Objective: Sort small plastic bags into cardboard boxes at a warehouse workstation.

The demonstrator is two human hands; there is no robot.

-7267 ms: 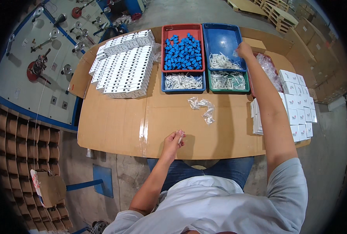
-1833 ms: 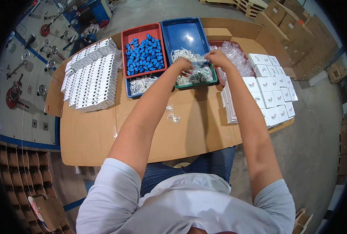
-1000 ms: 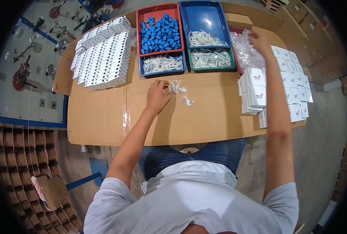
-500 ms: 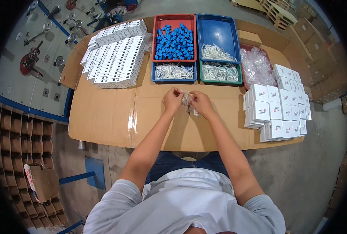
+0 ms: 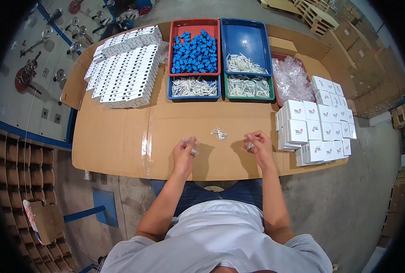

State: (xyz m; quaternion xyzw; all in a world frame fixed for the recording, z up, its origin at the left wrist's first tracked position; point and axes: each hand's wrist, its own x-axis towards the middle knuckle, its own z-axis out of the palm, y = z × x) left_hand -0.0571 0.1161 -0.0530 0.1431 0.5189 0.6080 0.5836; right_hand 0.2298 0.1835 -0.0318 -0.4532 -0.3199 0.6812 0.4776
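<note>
Head view: your left hand [image 5: 184, 153] pinches a crumpled clear plastic bag [image 5: 193, 149], your right hand [image 5: 261, 148] a small clear packet [image 5: 250, 146]; one transparent sachet of white pieces [image 5: 219, 133] lies between, slightly beyond, on brown cardboard [image 5: 111, 136]. Loosening either pinch could drop its load.

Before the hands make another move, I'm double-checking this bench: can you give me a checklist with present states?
1. Left hand free: not ok, it holds a clear packet.
2. Right hand free: not ok, it holds something small; its exact contents, cannot tell.
3. Loose packet lying on the cardboard, apart from both hands: ok.
4. Blue pieces available in the red tray: ok.
5. Piece count inside the left hand's packet: cannot tell.
</note>
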